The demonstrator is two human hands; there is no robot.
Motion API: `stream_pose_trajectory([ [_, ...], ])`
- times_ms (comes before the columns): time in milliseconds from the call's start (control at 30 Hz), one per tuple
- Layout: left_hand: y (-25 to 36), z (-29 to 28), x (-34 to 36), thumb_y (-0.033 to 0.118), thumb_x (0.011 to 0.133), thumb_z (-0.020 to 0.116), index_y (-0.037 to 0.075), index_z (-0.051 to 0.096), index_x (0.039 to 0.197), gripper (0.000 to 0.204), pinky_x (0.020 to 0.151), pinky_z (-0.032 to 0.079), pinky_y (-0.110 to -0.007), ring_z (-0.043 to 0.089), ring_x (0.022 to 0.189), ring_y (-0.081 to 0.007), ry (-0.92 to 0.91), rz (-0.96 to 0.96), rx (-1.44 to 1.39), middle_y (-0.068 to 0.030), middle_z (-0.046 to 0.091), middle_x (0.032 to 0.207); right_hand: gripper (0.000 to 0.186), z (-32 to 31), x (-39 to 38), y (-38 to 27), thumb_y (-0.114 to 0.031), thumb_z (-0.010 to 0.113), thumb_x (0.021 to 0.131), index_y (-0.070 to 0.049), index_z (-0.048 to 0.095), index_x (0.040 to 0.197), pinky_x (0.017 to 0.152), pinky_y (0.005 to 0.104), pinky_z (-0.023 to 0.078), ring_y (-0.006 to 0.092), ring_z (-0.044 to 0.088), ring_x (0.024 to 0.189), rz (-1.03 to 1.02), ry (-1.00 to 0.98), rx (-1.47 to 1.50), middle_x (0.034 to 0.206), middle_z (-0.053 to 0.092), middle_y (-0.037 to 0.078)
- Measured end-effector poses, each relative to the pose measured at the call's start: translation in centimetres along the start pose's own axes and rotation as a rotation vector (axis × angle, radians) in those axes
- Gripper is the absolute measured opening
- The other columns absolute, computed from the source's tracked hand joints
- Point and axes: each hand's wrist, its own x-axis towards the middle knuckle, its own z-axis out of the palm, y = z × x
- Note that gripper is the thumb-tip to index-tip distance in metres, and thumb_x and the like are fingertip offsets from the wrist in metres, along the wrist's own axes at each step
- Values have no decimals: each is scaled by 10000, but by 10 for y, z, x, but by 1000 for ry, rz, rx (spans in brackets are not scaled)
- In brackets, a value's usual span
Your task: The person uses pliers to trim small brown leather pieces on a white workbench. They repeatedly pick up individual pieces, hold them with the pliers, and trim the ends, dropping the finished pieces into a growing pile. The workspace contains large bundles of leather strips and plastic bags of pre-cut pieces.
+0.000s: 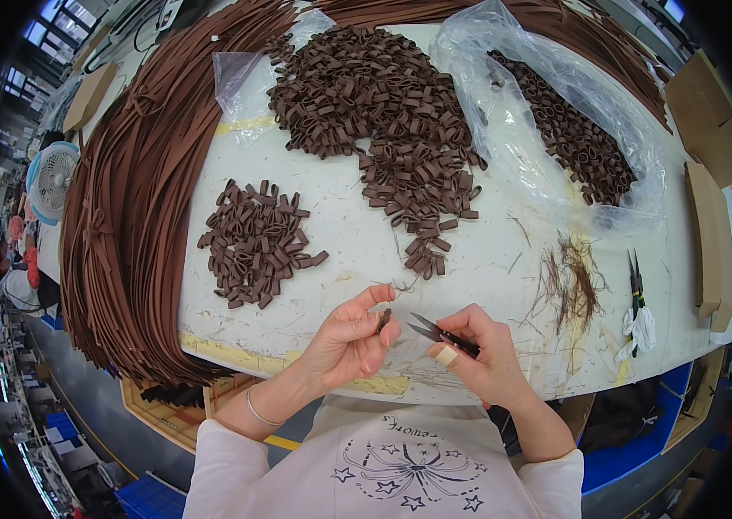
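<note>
My left hand (350, 339) pinches a small brown strap loop (384, 321) between thumb and fingers above the table's near edge. Thin loose thread shows by its raised forefinger. In my right hand (491, 356) is a pair of thread snips (426, 328) with dark handles. Their blades stand apart and point left at the loop, without touching it. A bandage wraps one right-hand finger. Beyond my hands a large heap of brown loops (366, 95) trails toward me, and a smaller pile of loops (253, 246) lies to the left.
Long brown strips (137, 182) hang over the table's left side. A clear plastic bag (491, 112) of loops lies at the far right. Thread scraps (572, 281) and white-wrapped scissors (636, 290) are nearer. Cardboard (705, 242) stands along the right edge.
</note>
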Motion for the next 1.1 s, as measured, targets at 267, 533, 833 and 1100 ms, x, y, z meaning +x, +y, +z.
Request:
stream_pose_trajectory([
  [267,-13,7,1,115,890,451,84,379,1082,207,377,436,-239,556,478,-192,-27,42,-60,-124,541,764,250,4,4,-3,-137,636,774,12,492,915,536,232,439,113,539,571,-111,42,-101,686,580,89],
  [533,-15,3,7,180,896,459,100,395,1027,166,386,442,-243,573,499,-187,48,114,79,-119,561,753,269,4,4,-2,-116,645,752,6,515,953,486,225,430,133,557,548,-177,101,-232,690,584,83],
  [833,-20,9,9,203,905,448,112,390,967,124,387,389,-215,503,432,-154,232,318,433,-104,562,661,275,6,5,-20,-144,644,701,-10,566,928,400,241,388,125,521,464,-466,209,-937,626,534,24],
  [1100,-24,8,9,176,890,480,103,338,974,181,376,354,-189,478,437,-98,326,440,721,-60,549,650,336,10,10,-28,-51,589,582,18,551,908,400,246,379,125,500,457,-484,139,-1070,614,520,21],
])
